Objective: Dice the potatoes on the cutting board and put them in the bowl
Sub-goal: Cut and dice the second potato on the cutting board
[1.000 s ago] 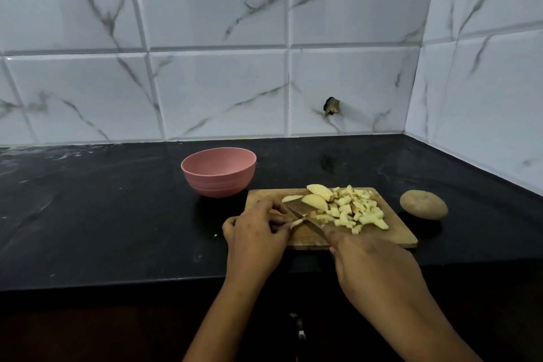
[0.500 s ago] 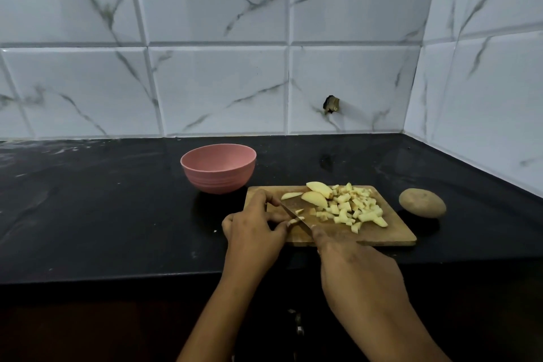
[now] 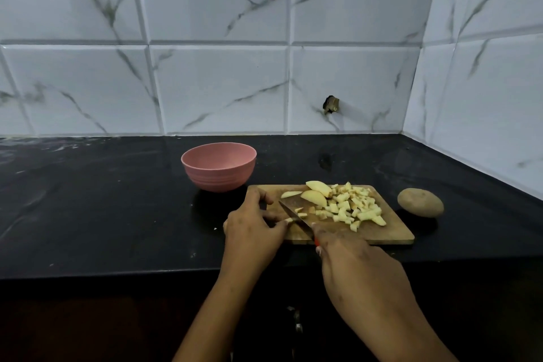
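Pinching one potato strip (image 3: 289,219), the left hand (image 3: 252,228) fingers sit where they did before, right hand (image 3: 357,266) gripping one knife (image 3: 295,214) beside them, three wedges (image 3: 316,197), one diced pile (image 3: 354,207) beyond, one bowl (image 3: 219,166), one whole potato (image 3: 420,202).

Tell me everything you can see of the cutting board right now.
The cutting board is a light wooden rectangle with rounded corners, lying flat on the black counter, right of the pink bowl and left of a whole potato. It carries a pile of diced potato and a few larger wedges near its far edge. The left hand rests on its left end; the knife, in the right hand, angles across it.
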Demonstrator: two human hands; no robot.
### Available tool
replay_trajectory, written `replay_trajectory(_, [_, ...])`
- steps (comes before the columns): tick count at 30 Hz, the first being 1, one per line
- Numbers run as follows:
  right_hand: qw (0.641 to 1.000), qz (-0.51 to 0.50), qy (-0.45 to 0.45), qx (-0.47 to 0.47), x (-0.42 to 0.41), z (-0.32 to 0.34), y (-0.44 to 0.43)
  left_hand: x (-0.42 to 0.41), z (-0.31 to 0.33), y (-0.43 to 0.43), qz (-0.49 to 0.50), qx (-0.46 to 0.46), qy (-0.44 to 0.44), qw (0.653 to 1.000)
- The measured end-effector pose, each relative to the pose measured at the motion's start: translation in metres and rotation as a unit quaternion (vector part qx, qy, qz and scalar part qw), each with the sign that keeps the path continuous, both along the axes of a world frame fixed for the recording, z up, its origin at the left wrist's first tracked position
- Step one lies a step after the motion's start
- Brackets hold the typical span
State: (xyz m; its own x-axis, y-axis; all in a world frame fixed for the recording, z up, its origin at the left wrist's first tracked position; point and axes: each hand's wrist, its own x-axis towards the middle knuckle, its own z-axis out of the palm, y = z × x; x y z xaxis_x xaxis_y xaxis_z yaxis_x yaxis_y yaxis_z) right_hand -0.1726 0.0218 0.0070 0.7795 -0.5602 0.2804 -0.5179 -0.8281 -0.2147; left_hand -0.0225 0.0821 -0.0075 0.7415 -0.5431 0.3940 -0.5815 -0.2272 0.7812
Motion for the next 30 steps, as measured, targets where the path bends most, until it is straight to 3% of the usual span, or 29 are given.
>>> replay_trajectory(12, [0.997, -0.051, 0.036, -0.050, 0.017, -0.011, -0.005, 0.001, 0.000, 0.001, 0.002, -0.006, 0.020, 1.000])
replay_trajectory(17, [0.997, -0.038, -0.013, -0.062, 0.008, -0.005, -0.011, 0.001, -0.001, 0.001, 0.018, -0.022, 0.039, 0.999])
replay_trajectory(30, [0.997, -0.011, 0.074, 0.033, 0.004, 0.013, 0.003, 0.003, 0.001, 0.005, -0.017, -0.005, 0.026, 1.000])
